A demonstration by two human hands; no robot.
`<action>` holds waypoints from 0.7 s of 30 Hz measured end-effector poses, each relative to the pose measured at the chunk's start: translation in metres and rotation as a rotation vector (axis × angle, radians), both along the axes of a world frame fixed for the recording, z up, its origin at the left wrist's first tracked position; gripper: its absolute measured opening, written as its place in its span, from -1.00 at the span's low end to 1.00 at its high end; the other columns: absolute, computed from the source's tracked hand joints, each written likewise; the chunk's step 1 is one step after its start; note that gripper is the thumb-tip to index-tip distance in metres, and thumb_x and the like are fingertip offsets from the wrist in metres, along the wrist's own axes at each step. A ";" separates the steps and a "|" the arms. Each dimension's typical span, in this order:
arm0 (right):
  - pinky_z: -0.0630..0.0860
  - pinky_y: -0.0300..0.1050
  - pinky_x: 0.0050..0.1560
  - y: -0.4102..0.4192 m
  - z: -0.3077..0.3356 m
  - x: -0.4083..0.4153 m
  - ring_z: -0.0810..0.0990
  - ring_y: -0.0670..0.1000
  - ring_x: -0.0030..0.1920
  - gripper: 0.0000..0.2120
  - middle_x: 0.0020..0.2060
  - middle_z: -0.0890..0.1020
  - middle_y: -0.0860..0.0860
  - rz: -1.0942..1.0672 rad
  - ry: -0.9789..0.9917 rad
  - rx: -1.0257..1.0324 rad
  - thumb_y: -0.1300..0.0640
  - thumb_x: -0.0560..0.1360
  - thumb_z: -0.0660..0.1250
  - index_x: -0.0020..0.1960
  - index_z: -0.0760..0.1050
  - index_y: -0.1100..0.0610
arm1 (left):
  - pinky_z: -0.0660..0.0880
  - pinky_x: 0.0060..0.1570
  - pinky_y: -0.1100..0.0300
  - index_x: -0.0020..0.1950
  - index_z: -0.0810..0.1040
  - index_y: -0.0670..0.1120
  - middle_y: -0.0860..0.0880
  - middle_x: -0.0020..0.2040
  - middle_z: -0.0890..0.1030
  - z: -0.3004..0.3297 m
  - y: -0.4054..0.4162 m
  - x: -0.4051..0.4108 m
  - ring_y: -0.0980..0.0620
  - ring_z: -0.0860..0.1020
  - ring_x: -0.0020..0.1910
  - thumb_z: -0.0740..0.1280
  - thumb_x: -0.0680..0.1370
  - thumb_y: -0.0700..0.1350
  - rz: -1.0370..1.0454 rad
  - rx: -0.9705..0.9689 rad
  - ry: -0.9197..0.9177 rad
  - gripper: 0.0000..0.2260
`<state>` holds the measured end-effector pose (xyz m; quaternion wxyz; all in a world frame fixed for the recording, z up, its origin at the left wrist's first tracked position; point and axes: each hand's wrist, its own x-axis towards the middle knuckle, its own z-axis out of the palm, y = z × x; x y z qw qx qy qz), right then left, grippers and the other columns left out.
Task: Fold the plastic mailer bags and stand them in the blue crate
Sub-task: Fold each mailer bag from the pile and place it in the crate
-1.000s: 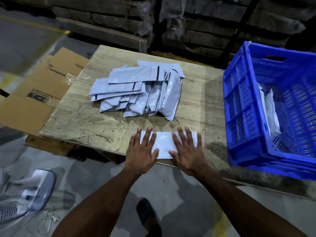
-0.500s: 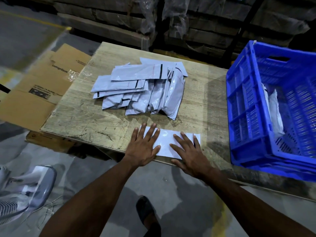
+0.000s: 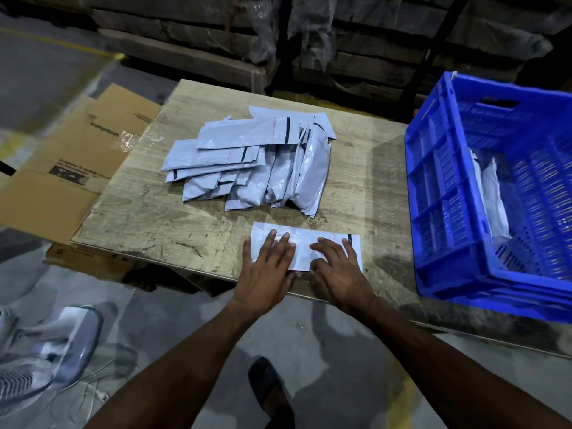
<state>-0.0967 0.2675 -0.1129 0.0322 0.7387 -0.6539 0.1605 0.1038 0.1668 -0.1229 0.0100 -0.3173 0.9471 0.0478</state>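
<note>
A folded white mailer bag [image 3: 305, 247] lies flat near the wooden table's front edge. My left hand [image 3: 267, 267] presses its left part with straight, spread fingers. My right hand [image 3: 339, 267] rests on its right part, fingers bent a little, the palm over the bag's near edge. Behind it sits a loose pile of grey mailer bags [image 3: 257, 162]. The blue crate [image 3: 442, 193] stands at the table's right, with a couple of folded bags [image 3: 493, 205] upright against its left wall.
The table [image 3: 148, 218] has bare wood left of the pile. A flattened cardboard box [image 3: 74, 156] lies off its left side. A fan [image 3: 40, 351] and cable lie on the floor at lower left. Wrapped pallets [image 3: 216, 32] line the back. My foot [image 3: 267, 388] shows below.
My hands have slid closer together and toward the near edge of the bag. My right hand's fingers went from flat and spread to slightly bent.
</note>
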 end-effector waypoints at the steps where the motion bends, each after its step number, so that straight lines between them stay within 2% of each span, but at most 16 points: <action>1: 0.20 0.35 0.45 -0.001 0.003 -0.001 0.46 0.23 0.40 -0.84 0.33 0.54 0.13 0.020 0.003 -0.014 0.06 0.56 0.26 -0.07 0.55 0.13 | 0.15 0.38 -0.55 0.49 0.49 -0.03 -0.12 0.58 0.37 0.000 -0.002 -0.001 -0.22 0.25 0.60 0.10 0.60 0.10 0.028 0.008 -0.015 -0.50; 3: 0.21 0.38 0.44 -0.001 0.011 -0.001 0.44 0.25 0.43 -0.84 0.37 0.54 0.12 0.108 0.051 -0.051 0.07 0.58 0.30 0.02 0.61 0.12 | 0.14 0.30 -0.61 0.44 0.54 0.05 -0.12 0.55 0.41 0.005 -0.009 -0.006 -0.25 0.30 0.57 0.23 0.57 -0.04 0.074 0.038 -0.030 -0.57; 4: 0.21 0.42 0.42 0.000 0.015 0.000 0.41 0.25 0.46 -0.83 0.39 0.53 0.09 0.178 0.091 -0.073 0.08 0.59 0.31 0.10 0.63 0.09 | 0.12 0.30 -0.62 0.48 0.50 0.09 -0.11 0.58 0.37 0.008 -0.012 -0.008 -0.25 0.25 0.59 0.26 0.58 -0.09 0.090 0.051 -0.027 -0.55; 6: 0.21 0.48 0.39 0.004 0.019 0.003 0.33 0.24 0.51 -0.77 0.43 0.51 0.02 0.320 0.150 -0.108 0.14 0.63 0.28 0.21 0.64 0.02 | -0.05 0.38 -0.58 0.60 0.29 0.17 -0.06 0.68 0.12 0.012 -0.017 -0.010 -0.20 -0.01 0.66 0.19 0.68 -0.11 0.116 0.126 -0.043 -0.51; 8: 0.22 0.52 0.36 0.006 0.017 0.001 0.30 0.27 0.53 -0.75 0.38 0.55 -0.02 0.389 0.201 -0.106 0.20 0.63 0.27 0.21 0.65 0.01 | -0.13 0.43 -0.51 0.65 0.14 0.21 -0.01 0.70 -0.04 0.017 -0.020 -0.012 -0.14 -0.18 0.66 0.16 0.71 -0.07 0.142 0.169 -0.044 -0.48; 10: 0.30 0.48 0.34 0.002 0.013 -0.005 0.32 0.30 0.51 -0.76 0.31 0.61 -0.05 0.367 0.277 -0.041 0.19 0.60 0.31 0.19 0.66 0.02 | -0.05 0.42 -0.51 0.63 0.21 0.19 -0.02 0.69 0.05 0.022 -0.019 -0.013 -0.16 -0.11 0.67 0.15 0.69 -0.07 0.119 0.215 -0.006 -0.50; 12: 0.50 0.31 0.24 -0.008 0.016 -0.012 0.46 0.31 0.41 -0.77 0.23 0.65 -0.04 0.333 0.311 0.036 0.09 0.59 0.28 0.11 0.69 0.03 | 0.14 0.34 -0.57 0.56 0.41 0.11 -0.10 0.63 0.27 0.027 -0.017 -0.013 -0.25 0.12 0.63 0.04 0.61 -0.03 0.097 0.247 0.074 -0.49; 13: 0.59 0.20 0.14 -0.012 0.021 -0.015 0.54 0.29 0.33 -0.75 0.19 0.68 -0.02 0.335 0.304 0.067 0.06 0.57 0.26 0.04 0.71 0.05 | 0.24 0.27 -0.58 0.53 0.45 0.06 -0.14 0.58 0.35 0.026 -0.016 -0.012 -0.30 0.22 0.59 0.01 0.56 0.00 0.087 0.255 0.113 -0.45; 14: 0.65 0.11 0.01 -0.016 0.026 -0.017 0.60 0.27 0.26 -0.74 0.15 0.69 0.00 0.343 0.296 0.093 0.07 0.55 0.23 -0.03 0.71 0.08 | 0.30 0.26 -0.56 0.55 0.40 0.02 -0.17 0.58 0.36 0.024 -0.015 -0.011 -0.31 0.25 0.58 0.00 0.56 0.02 0.104 0.248 0.173 -0.44; 17: 0.64 -0.01 -0.33 -0.018 0.050 -0.025 0.67 0.16 0.16 -0.68 0.07 0.70 0.03 0.329 0.299 0.094 0.14 0.53 0.13 -0.08 0.67 0.13 | 0.23 0.46 -0.37 0.68 -0.05 -0.04 -0.17 0.68 0.07 0.020 -0.011 -0.010 -0.19 0.04 0.66 0.07 0.66 0.05 0.224 0.274 0.371 -0.38; 19: 0.59 -0.06 -0.43 -0.014 0.069 -0.033 0.70 0.12 0.03 -0.69 0.12 0.68 0.06 0.287 0.285 0.097 0.15 0.54 0.11 -0.04 0.65 0.15 | 0.17 0.53 -0.28 0.69 -0.13 -0.14 -0.19 0.69 -0.07 0.012 -0.008 -0.007 -0.18 -0.04 0.67 0.17 0.65 0.01 0.263 0.259 0.435 -0.29; 21: 0.54 -0.09 -0.51 -0.010 0.084 -0.042 0.71 0.13 -0.16 -0.70 0.17 0.68 0.06 0.221 0.251 0.084 0.14 0.53 0.14 -0.01 0.65 0.15 | 0.20 0.52 -0.28 0.68 -0.11 -0.19 -0.23 0.68 -0.09 0.007 -0.002 -0.007 -0.22 -0.02 0.66 0.20 0.63 0.01 0.266 0.237 0.392 -0.26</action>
